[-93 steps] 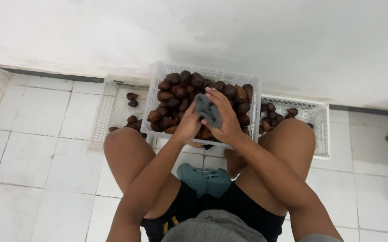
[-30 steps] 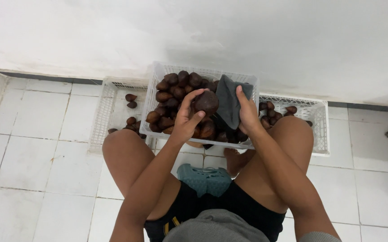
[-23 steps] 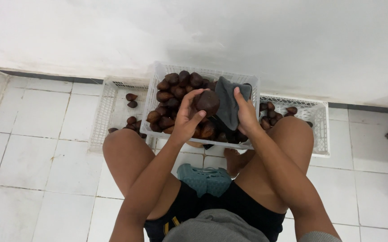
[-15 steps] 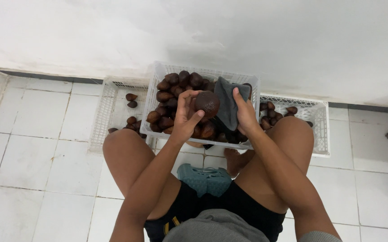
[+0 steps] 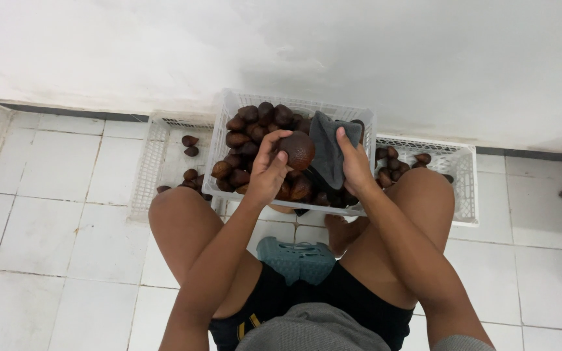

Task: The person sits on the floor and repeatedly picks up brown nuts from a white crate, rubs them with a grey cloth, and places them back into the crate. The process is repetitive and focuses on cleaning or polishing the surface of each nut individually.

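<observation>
Dark brown, scaly snake fruit (image 5: 297, 149) is gripped in the fingers of the left hand (image 5: 267, 170), raised just above the heap in the middle white plastic crate (image 5: 226, 114). A grey cloth (image 5: 330, 151) is clasped by the right hand (image 5: 357, 168), draped just right of the fruit and touching it. The heaped crate is set between the knees, its far rim close to the white wall. A nearly bare crate (image 5: 148, 172) with a few fruits is seen on the left, and another crate (image 5: 463, 188) with some fruits on the right, both touching the middle one. Open white tiled floor (image 5: 53, 195) is left on either side. A teal sandal (image 5: 297, 257) lies near, between the thighs.
</observation>
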